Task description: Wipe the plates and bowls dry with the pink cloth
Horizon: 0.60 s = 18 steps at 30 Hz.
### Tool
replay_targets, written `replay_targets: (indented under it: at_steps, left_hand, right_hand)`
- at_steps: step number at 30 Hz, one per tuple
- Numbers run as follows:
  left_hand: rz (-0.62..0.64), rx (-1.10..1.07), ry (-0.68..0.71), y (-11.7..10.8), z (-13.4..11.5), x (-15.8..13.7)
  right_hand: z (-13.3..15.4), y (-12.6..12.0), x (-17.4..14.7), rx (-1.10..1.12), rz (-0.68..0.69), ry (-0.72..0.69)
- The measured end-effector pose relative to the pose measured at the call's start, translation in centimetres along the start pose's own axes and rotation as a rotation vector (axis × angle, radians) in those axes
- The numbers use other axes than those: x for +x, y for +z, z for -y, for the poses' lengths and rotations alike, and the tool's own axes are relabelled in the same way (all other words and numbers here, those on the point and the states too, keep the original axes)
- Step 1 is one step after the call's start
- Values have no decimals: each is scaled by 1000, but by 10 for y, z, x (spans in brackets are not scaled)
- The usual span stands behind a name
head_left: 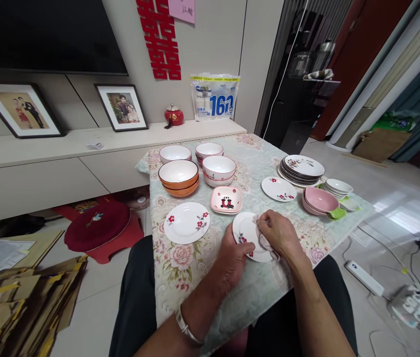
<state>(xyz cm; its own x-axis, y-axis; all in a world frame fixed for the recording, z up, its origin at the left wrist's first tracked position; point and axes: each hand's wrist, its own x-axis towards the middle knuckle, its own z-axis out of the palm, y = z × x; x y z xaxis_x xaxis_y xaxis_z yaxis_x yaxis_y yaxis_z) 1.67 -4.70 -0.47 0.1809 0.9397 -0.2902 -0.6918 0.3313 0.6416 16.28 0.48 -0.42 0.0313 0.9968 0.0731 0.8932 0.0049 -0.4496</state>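
Note:
My left hand (232, 258) grips the near left rim of a white plate (245, 228) with red flowers, its thumb lying over the face. On the plate's right side my right hand (277, 232) is closed round a pale pink cloth (264, 240) that touches the surface. Just beyond the plate sits a square dish (227, 200) with a cat design. To the left lies a larger flowered plate (186, 223), and another flowered plate (279, 189) rests farther off to the right.
Orange bowls (179, 177) and white bowls (219, 170) stand in stacks at the back left. Stacked dark-rimmed plates (301, 171), pink bowls (320, 200) and small white bowls (338, 187) occupy the right side. A red stool (98, 225) and folded cardboard (27, 307) are on the left floor.

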Motion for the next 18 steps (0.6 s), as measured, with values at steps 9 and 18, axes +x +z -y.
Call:
replay_targets:
  at_steps: [9,18]
  left_hand:
    - [-13,12,1,1,1,1]
    - [21,39,10,-2,2,2]
  right_hand:
    - [24,17,-8,77,-164,-268]
    - [17,8,-4,357,119,-461]
